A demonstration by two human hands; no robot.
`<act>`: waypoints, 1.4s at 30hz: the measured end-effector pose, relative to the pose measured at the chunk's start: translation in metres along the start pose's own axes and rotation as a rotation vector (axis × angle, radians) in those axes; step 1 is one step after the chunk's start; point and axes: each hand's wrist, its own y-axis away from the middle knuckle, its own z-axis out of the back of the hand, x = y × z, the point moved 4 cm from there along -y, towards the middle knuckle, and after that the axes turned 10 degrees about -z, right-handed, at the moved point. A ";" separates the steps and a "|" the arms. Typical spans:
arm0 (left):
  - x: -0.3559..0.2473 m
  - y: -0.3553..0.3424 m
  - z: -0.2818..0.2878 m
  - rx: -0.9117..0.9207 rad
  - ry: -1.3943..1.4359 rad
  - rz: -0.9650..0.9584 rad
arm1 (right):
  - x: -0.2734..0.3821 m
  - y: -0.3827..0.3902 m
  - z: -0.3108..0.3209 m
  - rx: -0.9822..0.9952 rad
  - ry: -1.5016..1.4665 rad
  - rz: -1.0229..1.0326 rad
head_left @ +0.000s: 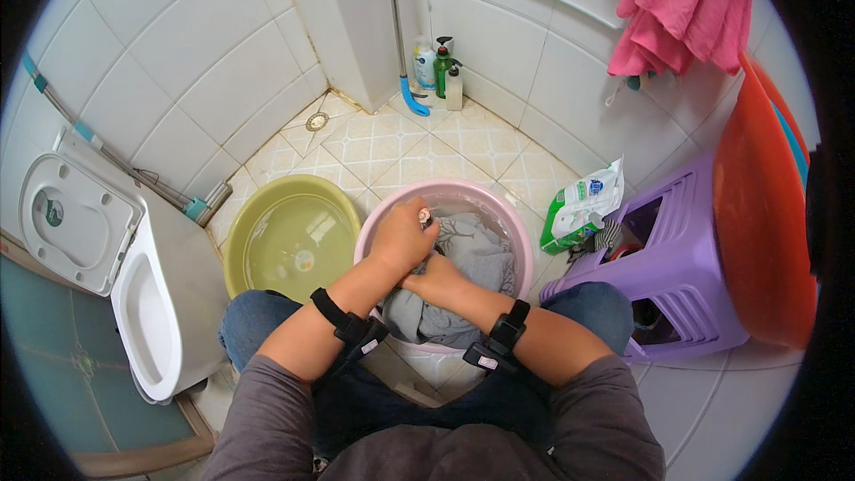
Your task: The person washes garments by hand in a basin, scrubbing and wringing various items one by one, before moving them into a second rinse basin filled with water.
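Observation:
In front of me stands a pink basin (519,254) with wet grey cloth (472,254) bunched in water. My left hand (403,233) is closed over the basin's left half. A small pale and dark bit of something pokes out past its curled fingers; I cannot make out what it is. Just below and to the right, my right hand (438,281) is closed too, close against the left wrist and over the grey cloth. What its fingers grip is hidden. Both forearms wear black strapped devices, and the wrists nearly cross.
A yellow-green basin (239,249) of water adjoins the pink one on its left. At far left is a white toilet (151,303), lid raised. A green-white pouch (583,205) stands by a purple stool (686,258) and red basin (761,223) at right. Bottles (443,67) line the back wall.

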 end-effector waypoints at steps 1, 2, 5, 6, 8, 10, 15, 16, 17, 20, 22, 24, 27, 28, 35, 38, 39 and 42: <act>-0.003 0.002 0.001 -0.022 -0.045 -0.015 | 0.001 0.000 -0.001 -0.002 0.013 0.002; -0.005 0.004 0.002 -0.045 -0.091 -0.030 | 0.002 -0.001 -0.003 0.000 0.012 0.003; -0.015 0.006 0.002 0.009 -0.165 -0.027 | 0.001 -0.009 -0.008 0.028 -0.045 0.111; -0.015 0.007 0.003 0.007 -0.167 -0.025 | 0.000 -0.016 -0.014 0.024 0.073 0.149; -0.019 0.006 0.001 0.017 -0.188 -0.076 | -0.010 -0.028 -0.018 0.009 0.196 0.181; -0.022 0.006 0.003 0.009 -0.169 -0.074 | -0.008 -0.030 -0.019 -0.033 0.267 0.262; -0.020 -0.003 0.028 -0.143 0.214 -0.238 | 0.027 0.007 0.026 -0.045 -0.321 0.194; -0.022 -0.004 0.033 -0.145 0.211 -0.243 | 0.034 0.011 0.040 -0.097 -0.411 0.231; -0.024 -0.004 0.038 -0.176 0.478 -0.221 | 0.038 0.010 0.054 -0.174 -0.379 0.188; -0.025 0.005 0.038 -0.120 0.572 -0.146 | 0.042 0.008 0.097 -0.335 -0.635 0.218; -0.031 0.017 0.026 -0.057 0.321 -0.260 | 0.047 0.002 0.118 -0.357 -0.930 0.305; -0.055 0.027 0.020 -0.026 0.069 -0.321 | 0.053 0.011 0.137 -0.492 -1.105 0.257; -0.071 0.023 0.011 -0.134 -0.048 -0.392 | 0.060 0.010 0.143 -0.512 -1.238 0.339; -0.072 0.018 0.009 -0.195 -0.061 -0.346 | 0.068 0.016 0.139 -0.535 -1.281 0.336; -0.050 -0.013 0.013 -0.327 0.300 -0.254 | 0.095 0.040 0.121 -0.392 -1.251 0.497; -0.037 -0.015 0.013 -0.343 0.407 -0.298 | 0.099 0.042 0.122 -0.314 -1.054 0.551; -0.036 -0.017 0.013 -0.211 0.544 -0.290 | 0.100 0.044 0.122 -0.282 -0.950 0.562; -0.044 -0.011 0.013 -0.046 0.740 -0.286 | 0.100 0.044 0.125 -0.191 -0.790 0.591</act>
